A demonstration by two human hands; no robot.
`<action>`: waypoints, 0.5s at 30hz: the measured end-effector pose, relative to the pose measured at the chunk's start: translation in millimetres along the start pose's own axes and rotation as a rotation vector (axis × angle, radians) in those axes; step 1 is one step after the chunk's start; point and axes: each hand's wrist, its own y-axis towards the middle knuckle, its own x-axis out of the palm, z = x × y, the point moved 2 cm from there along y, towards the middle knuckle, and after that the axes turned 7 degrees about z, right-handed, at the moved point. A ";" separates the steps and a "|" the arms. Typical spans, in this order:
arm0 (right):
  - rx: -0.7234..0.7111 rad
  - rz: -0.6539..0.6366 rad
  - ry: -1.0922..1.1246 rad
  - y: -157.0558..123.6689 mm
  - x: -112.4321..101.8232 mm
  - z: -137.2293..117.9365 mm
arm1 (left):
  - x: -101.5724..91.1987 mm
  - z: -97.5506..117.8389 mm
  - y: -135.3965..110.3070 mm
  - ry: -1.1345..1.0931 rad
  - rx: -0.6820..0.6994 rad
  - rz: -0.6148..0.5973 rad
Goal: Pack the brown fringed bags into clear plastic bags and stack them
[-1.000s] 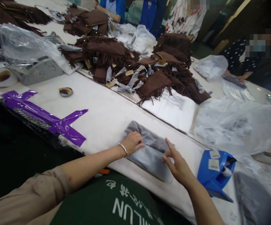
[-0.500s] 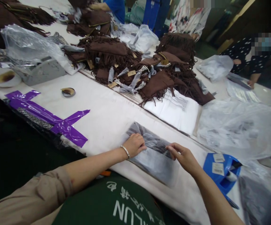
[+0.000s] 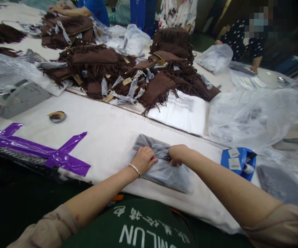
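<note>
A clear plastic bag with something dark and flat inside lies on the white tabletop in front of me. My left hand rests on its left part, fingers curled and pinching the plastic. From the right, my right hand reaches onto the bag, wrist bent and fingers closed on the film near its middle. Creases in the plastic run between the two hands. The right fingertips are partly hidden.
Brown fringed bags lie piled behind, beside folded white plastic bags. A blue tape dispenser and loose plastic are on the right. Purple tape covers the left table edge, near a tape roll. Co-workers stand across.
My right hand has moved left and inward from the bag's right edge, its wrist now bent. My left hand stays on the bag. The head view has shifted.
</note>
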 end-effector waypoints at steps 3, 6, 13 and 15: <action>0.065 0.094 -0.020 -6.1 -8.6 15.9 | 1.1 -0.8 -0.5 0.012 0.008 0.000; 0.139 0.227 -0.025 -22.2 -15.4 35.9 | 1.6 -1.3 -1.6 0.019 0.006 0.016; 0.148 0.495 0.206 -57.6 7.6 33.6 | -0.5 2.2 -5.5 0.029 -0.003 0.071; 0.146 0.593 0.310 -68.3 15.3 27.6 | -1.1 3.0 -6.5 0.033 -0.005 0.093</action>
